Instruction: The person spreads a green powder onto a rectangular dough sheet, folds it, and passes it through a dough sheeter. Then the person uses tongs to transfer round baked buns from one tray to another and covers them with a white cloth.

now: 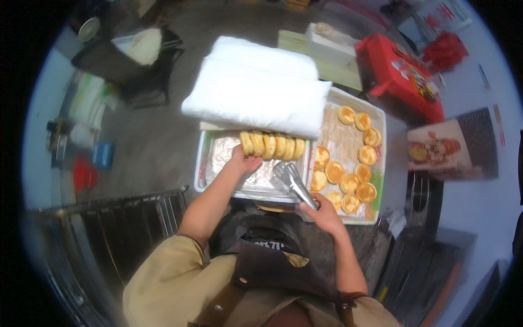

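A row of several round, flat golden cakes stands on edge in the left tray, against the near edge of a thick white cloth. At the row's left end is my left hand, thumb against the end cake and fingers curled along the near side. My right hand is closed round the handles of metal tongs. Their tips point up and left over the lined tray, below the row and apart from it. More browned round cakes lie flat, some stacked, in the right tray.
The folded white cloth covers the far part of the left tray. Beyond the right tray are a white box and a red-covered table. A dark chair stands far left, a metal rack near left.
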`<state>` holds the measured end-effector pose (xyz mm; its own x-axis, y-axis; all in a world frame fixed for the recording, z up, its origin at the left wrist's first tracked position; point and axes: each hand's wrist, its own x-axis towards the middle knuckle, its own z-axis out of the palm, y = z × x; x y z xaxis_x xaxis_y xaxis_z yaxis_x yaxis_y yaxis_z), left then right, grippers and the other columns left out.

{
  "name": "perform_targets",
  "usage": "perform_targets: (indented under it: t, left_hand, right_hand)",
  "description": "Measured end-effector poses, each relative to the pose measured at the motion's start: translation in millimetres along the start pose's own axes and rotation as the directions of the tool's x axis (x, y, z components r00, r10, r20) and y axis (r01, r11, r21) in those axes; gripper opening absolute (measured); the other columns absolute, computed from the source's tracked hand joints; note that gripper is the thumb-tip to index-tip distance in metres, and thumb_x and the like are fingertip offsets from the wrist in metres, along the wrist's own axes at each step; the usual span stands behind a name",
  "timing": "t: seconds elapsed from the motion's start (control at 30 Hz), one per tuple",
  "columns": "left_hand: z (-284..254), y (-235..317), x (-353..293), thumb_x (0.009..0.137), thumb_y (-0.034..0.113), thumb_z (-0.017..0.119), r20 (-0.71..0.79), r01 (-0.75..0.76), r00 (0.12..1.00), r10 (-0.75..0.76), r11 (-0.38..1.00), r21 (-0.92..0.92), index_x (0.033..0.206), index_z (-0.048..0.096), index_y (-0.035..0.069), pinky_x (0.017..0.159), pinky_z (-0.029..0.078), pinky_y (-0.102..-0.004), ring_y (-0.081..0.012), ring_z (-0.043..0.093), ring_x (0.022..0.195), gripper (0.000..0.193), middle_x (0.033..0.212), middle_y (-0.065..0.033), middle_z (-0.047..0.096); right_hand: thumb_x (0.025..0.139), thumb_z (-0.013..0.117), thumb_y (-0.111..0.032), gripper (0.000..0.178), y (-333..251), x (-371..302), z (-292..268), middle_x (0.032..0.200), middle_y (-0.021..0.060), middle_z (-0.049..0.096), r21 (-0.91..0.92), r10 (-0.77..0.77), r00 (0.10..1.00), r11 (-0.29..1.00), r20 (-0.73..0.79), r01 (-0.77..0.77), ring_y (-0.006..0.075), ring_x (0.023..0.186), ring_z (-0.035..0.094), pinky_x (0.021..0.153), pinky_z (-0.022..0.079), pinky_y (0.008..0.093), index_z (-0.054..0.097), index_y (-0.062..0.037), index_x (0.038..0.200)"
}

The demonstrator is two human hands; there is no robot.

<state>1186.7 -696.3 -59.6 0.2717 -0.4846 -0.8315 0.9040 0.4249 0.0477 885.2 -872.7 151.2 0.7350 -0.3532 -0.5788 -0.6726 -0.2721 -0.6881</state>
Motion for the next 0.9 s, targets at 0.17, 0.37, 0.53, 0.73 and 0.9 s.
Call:
perform_targets:
  t: [0.17, 0.37, 0.53, 0.73, 0.9]
  left_hand:
    - [-6, 5, 0, 0.102, 0.038, 0.059, 0.129, -0.05, 0.99, 0.06, 0.996, -0.075, 0.125, 0.068, 0.009, 0.095, 0.061, -0.0432, -0.0284, 0.069, 0.113, 0.038, 0.119, -0.0118, 0.068]
    - [-42, 16, 8, 0.099, 0.055, 0.058, 0.086, -0.294, 0.956, 0.282, 0.882, 0.368, 0.125, 0.067, 0.011, 0.078, 0.062, -0.0374, -0.0256, 0.07, 0.103, 0.051, 0.113, -0.0091, 0.068]
    - [-5, -14, -25, 0.093, 0.08, 0.049, -0.342, -0.155, 0.926, 0.163, 0.987, 0.049, 0.118, 0.064, 0.009, 0.065, 0.059, -0.0338, -0.0232, 0.066, 0.085, 0.076, 0.106, -0.0079, 0.067]
    - [-17, -30, -36, 0.088, 0.088, 0.048, -0.431, -0.239, 0.877, 0.213, 0.971, -0.007, 0.097, 0.051, 0.005, 0.06, 0.056, -0.0341, -0.0265, 0.061, 0.075, 0.083, 0.092, -0.0124, 0.061]
    - [-25, -59, -60, 0.09, 0.083, 0.055, -0.471, -0.382, 0.818, 0.331, 0.924, -0.013, 0.1, 0.053, 0.004, 0.058, 0.053, -0.0355, -0.0258, 0.062, 0.071, 0.079, 0.085, -0.0122, 0.061]
  right_hand:
    - [0.104, 0.066, -0.048, 0.04, 72, 44, -83, 0.074, 0.0005, 0.058, 0.512, 0.196, 0.971, 0.853, -0.134, -0.101, 0.0096, 0.057, 0.053, 0.051, 0.042, 0.0263, 0.063, -0.0086, 0.11]
    - [0.103, 0.066, -0.054, 0.042, 126, 198, -136, 0.078, 0.0, 0.054, 0.91, 0.319, 0.948, 0.393, 0.002, -0.134, 0.0082, 0.052, 0.044, 0.042, 0.031, 0.0215, 0.055, -0.0142, 0.103]
    - [0.103, 0.065, -0.054, 0.04, 131, 287, -161, 0.082, 0.0015, 0.054, 0.936, 0.25, 0.968, 0.339, 0.014, -0.101, 0.0088, 0.051, 0.043, 0.041, 0.03, 0.0225, 0.055, -0.0153, 0.109]
    - [0.107, 0.061, -0.049, 0.036, 130, 322, -158, 0.072, 0.001, 0.053, 0.932, 0.151, 0.983, 0.36, -0.106, 0.045, 0.0107, 0.048, 0.043, 0.04, 0.03, 0.0267, 0.06, -0.0136, 0.113]
    - [0.105, 0.063, -0.05, 0.034, 136, 292, -171, 0.073, -0.0011, 0.052, 0.922, 0.227, 0.955, 0.376, -0.192, 0.097, 0.0101, 0.046, 0.042, 0.041, 0.034, 0.0273, 0.06, -0.0167, 0.11]
